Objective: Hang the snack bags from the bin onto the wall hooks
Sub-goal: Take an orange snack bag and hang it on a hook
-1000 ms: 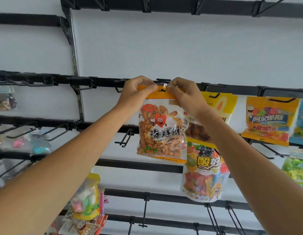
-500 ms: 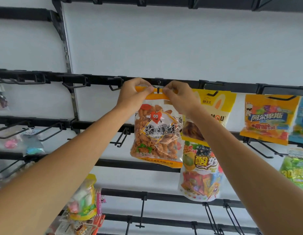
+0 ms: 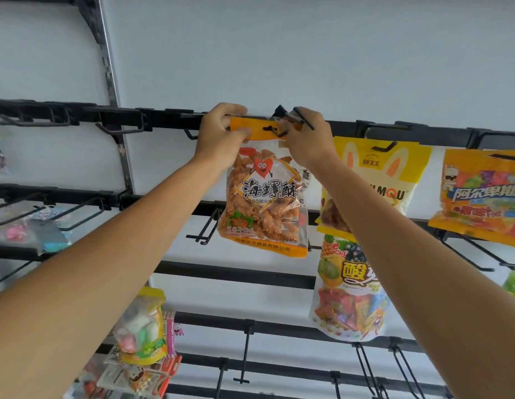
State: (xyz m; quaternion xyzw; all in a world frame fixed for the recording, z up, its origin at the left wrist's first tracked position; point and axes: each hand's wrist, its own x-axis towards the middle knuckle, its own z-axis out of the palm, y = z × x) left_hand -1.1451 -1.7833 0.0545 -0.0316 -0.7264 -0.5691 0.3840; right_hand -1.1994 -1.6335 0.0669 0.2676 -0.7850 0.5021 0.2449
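Note:
A clear snack bag (image 3: 264,203) of orange twisted crisps with an orange header hangs upright in front of the black wall rail (image 3: 164,118). My left hand (image 3: 220,133) pinches the header's left corner. My right hand (image 3: 303,142) pinches its right corner. A black wire hook (image 3: 298,119) pokes out over my right hand, and the header's hang slot sits at the hook's height. Whether the hook passes through the slot I cannot tell.
A yellow rabbit-ear bag (image 3: 394,174) and an orange candy bag (image 3: 481,197) hang to the right, a fruit-print bag (image 3: 348,289) below. Bare hooks (image 3: 120,128) stick out left of my hands and on lower rails (image 3: 204,228). More bags (image 3: 141,329) hang lower left.
Both hands have lifted the crisp bag slightly toward the rail, and the hook now shows over my right hand. The camera has moved closer and tilted up.

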